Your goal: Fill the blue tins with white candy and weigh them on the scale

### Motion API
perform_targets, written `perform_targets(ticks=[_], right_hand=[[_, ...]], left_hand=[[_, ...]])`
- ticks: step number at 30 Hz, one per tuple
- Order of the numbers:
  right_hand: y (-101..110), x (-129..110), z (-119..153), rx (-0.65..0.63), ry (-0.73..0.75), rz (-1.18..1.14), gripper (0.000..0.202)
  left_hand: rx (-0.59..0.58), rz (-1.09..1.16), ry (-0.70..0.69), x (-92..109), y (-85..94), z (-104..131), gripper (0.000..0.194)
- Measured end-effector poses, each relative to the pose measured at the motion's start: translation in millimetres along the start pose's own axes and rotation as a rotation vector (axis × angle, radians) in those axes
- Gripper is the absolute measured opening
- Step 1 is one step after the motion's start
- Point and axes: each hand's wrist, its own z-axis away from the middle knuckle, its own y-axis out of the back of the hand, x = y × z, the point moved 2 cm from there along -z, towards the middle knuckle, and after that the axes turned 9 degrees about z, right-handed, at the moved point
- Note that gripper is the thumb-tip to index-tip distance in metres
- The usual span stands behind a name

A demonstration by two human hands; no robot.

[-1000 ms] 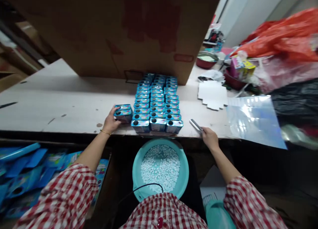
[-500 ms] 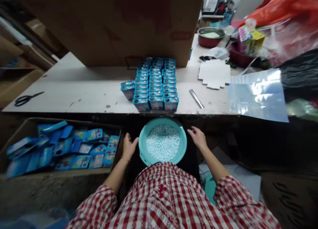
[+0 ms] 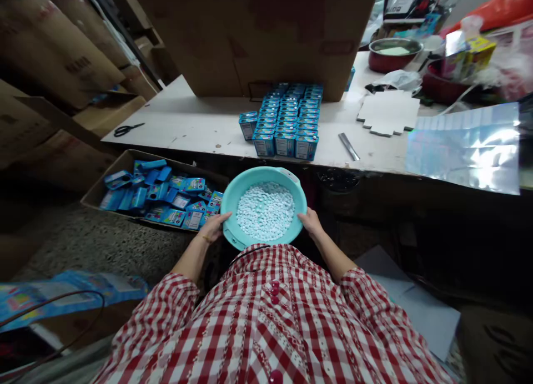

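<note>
Nearest to the person's checked shirt (image 3: 270, 317), a turquoise basin (image 3: 232, 191) is sitting just before the waist, holding a heap of small pale pieces (image 3: 266, 212). The left hand (image 3: 215, 227) is gripping its rim on one side, and the right hand (image 3: 310, 222) is clamping the opposite side, fingers closed on the edge. Left of the basin, an open carton (image 3: 94, 198) is holding jumbled blue packets (image 3: 160, 191). Beyond, on the white table (image 3: 179, 115), small blue boxes (image 3: 285, 123) are standing in packed rows, with a metal strip (image 3: 348, 146) lying to their right and black scissors (image 3: 127, 130) well to their left. Behind the rows, a big cardboard box (image 3: 266, 40) is towering.
</note>
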Motion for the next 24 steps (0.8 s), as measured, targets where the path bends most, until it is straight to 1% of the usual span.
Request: perform_targets(ticks=[2,4,6,8,9,10,11,12,14,16,17,19,20,21,22,24], right_hand=[[-5.8,-29.2,-3.5,-0.022,0.089,0.008,0.019],[-8.8,-59.4,-11.2,-0.045,0.162,0.024,0.016],[-12.0,-87.4,-20.6,-0.117,0.262,0.03,0.018],[-15.7,-108.2,-29.1,-0.225,0.357,0.015,0.03],[-16.8,-114.1,-32.9,-0.269,0.378,0.011,0.038],[-16.4,-116.6,-36.6,-0.287,0.38,0.018,0.044],[-14.1,-115.6,-40.1,-0.267,0.373,0.042,0.047],[-9.6,-111.9,-43.4,-0.218,0.378,0.086,0.047],[5.2,-99.1,-48.9,-0.064,0.439,0.224,0.04],[24.0,-84.4,-53.7,0.104,0.526,0.405,0.031],[33.0,-78.4,-56.4,0.172,0.562,0.499,0.029],[46.5,-73.1,-64.0,0.251,0.638,0.667,0.031],[49.5,-74.4,-69.4,0.252,0.69,0.736,0.032],[49.5,-78.3,-76.2,0.222,0.751,0.799,0.032],[46.6,-84.0,-84.2,0.162,0.815,0.857,0.032],[33.7,-98.1,-102.6,-0.019,0.94,0.965,0.035]], left_hand=[[0.007,0.078,0.078,-9.1,17.6,9.2,0.025],[0.036,0.147,0.125,-20.6,28.7,17.2,0.024],[0.086,0.225,0.12,-30.1,33.8,24.5,0.029],[0.141,0.309,0.088,-35.7,34.7,31.0,0.035],[0.167,0.348,0.078,-37.1,34.3,33.8,0.037],[0.189,0.382,0.074,-37.7,33.6,36.0,0.039],[0.203,0.413,0.076,-37.6,33.0,37.6,0.04],[0.21,0.441,0.079,-36.9,32.5,38.3,0.042],[0.213,0.491,0.079,-34.5,32.7,37.2,0.044],[0.221,0.539,0.063,-30.9,33.9,33.1,0.046],[0.227,0.564,0.054,-28.4,34.2,30.3,0.048],[0.237,0.623,0.038,-21.4,32.7,24.5,0.051],[0.243,0.655,0.031,-16.3,30.5,22.1,0.052],[0.252,0.686,0.022,-10.0,27.5,20.1,0.053],[0.266,0.715,0.009,-2.2,23.8,18.6,0.054],[0.3,0.761,-0.025,17.2,15.3,17.1,0.054]])
